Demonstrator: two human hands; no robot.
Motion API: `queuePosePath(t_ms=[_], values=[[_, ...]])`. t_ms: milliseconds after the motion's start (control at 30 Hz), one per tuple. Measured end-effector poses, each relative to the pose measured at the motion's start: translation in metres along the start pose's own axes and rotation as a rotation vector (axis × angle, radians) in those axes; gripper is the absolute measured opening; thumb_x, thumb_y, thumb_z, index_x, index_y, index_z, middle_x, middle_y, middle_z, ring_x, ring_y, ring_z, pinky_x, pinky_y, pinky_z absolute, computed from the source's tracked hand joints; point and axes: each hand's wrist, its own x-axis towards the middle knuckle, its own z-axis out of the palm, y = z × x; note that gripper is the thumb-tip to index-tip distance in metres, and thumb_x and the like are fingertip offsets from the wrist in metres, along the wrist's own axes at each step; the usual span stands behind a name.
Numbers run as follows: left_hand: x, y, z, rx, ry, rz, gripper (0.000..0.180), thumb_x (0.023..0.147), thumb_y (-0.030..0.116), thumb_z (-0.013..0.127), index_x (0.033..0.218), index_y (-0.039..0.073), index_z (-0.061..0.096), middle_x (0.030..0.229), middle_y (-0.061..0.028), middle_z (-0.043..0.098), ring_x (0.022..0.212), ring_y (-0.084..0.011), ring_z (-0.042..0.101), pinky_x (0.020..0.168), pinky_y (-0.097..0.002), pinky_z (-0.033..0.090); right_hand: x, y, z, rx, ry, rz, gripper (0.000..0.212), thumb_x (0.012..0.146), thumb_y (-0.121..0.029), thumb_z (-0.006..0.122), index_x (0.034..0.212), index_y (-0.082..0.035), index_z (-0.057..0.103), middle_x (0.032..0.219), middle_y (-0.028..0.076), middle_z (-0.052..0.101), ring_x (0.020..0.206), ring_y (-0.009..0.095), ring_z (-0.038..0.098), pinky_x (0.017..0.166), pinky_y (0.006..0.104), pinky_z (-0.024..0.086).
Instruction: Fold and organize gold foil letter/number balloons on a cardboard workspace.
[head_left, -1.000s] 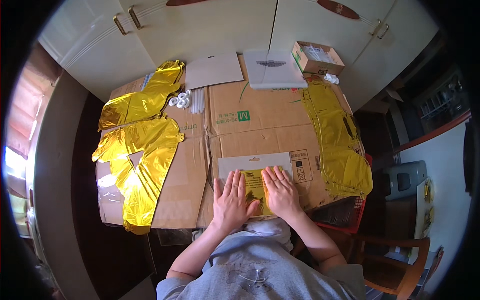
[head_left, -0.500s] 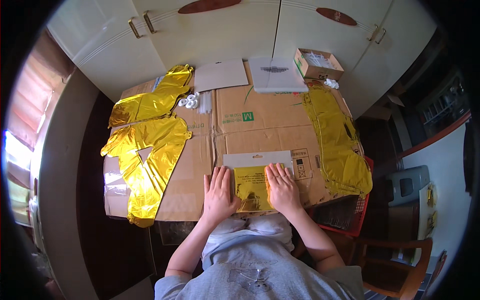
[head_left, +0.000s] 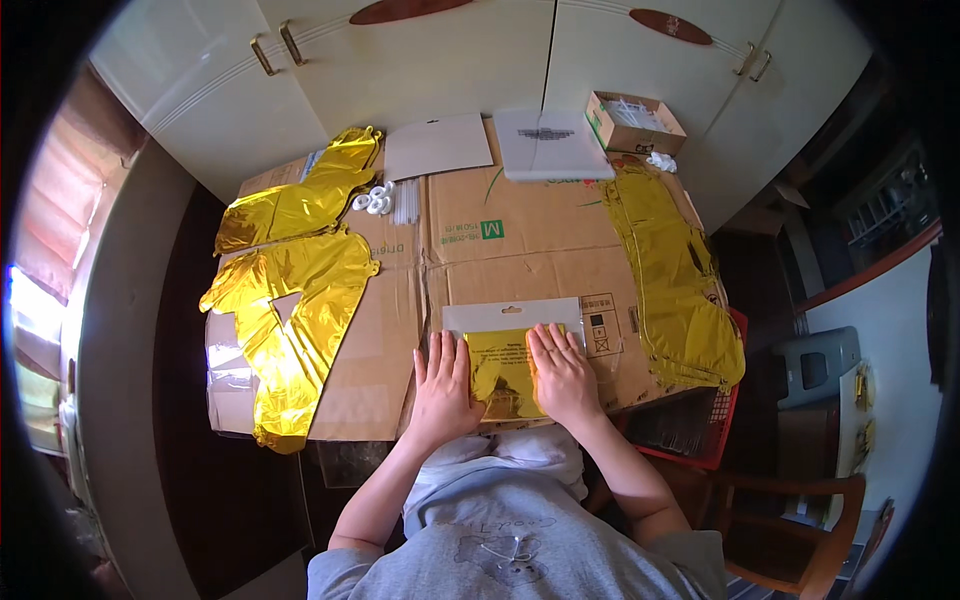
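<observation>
A clear packet with a white header and folded gold foil inside [head_left: 510, 345] lies at the near edge of a flattened cardboard sheet [head_left: 520, 245]. My left hand [head_left: 442, 388] lies flat on the packet's left side, fingers slightly apart. On its right side my right hand [head_left: 562, 375] presses down flat. Neither hand grips anything.
Two flat gold foil balloons [head_left: 295, 305] lie at the left and a long one [head_left: 672, 275] at the right. White rings [head_left: 375, 202], a grey card [head_left: 437, 146], a white packet [head_left: 552, 142] and a small open box [head_left: 634, 120] sit at the back. A red crate [head_left: 700, 430] and wooden chair [head_left: 790, 525] stand right.
Both hands have slid a little on the packet, the left one moving outward to its left edge. The camera view has tilted slightly.
</observation>
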Motion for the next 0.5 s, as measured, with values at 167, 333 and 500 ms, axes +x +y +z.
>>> queuePosePath(t_ms=[167,333,500], values=[[0.002,0.002,0.001,0.029,-0.058,-0.009,0.094,0.067,0.023,0.065,0.144,-0.011,0.024,0.151,-0.034,0.02,0.144,-0.0475,0.013,0.115,-0.0602,0.008,0.001,0.0,-0.001,0.003,-0.004,0.004,0.047,0.089,-0.013,0.052,0.134,0.002,0.05,0.137,0.018,0.053,0.132,0.033,0.047,0.113,0.0461,0.031],[-0.007,0.0,-0.007,-0.072,-0.037,-0.028,0.096,0.066,0.023,0.065,0.145,-0.01,0.021,0.152,-0.0334,0.018,0.145,-0.0478,0.009,0.116,-0.0587,0.007,0.001,-0.001,0.0,0.008,0.016,0.006,0.044,0.091,-0.013,0.051,0.132,0.002,0.051,0.137,0.017,0.054,0.131,0.033,0.047,0.112,0.0462,0.031],[-0.008,0.001,-0.003,-0.044,-0.054,-0.028,0.096,0.066,0.022,0.064,0.146,-0.01,0.019,0.153,-0.0339,0.016,0.144,-0.0492,0.008,0.116,-0.058,0.006,0.0,0.0,0.001,0.008,0.016,-0.001,0.045,0.089,-0.011,0.051,0.132,0.002,0.051,0.136,0.018,0.055,0.131,0.033,0.047,0.112,0.0465,0.032]])
